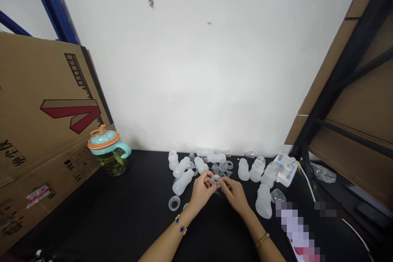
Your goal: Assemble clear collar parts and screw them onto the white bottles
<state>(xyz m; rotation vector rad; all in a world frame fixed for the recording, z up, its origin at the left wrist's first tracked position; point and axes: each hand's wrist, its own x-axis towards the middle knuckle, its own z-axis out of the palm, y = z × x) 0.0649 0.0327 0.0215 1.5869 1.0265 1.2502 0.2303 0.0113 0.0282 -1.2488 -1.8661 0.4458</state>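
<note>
Between the fingertips of my left hand and my right hand is a translucent baby bottle collar ring. Both hands are closed on its rim, one at each side; whether a nipple sits inside it is too small to tell. Behind my left hand lie frosted baby bottle bodies, among them a tilted bottle. A loose collar ring rests flat left of my left wrist, with another partly hidden by it. Clear caps and rings are heaped just beyond my fingers.
Several bottles stand or lie at the right, with a clear cap and a white power strip beside them. A teal-lidded jug stands at the left by a large cardboard box. A white wall backs the black table.
</note>
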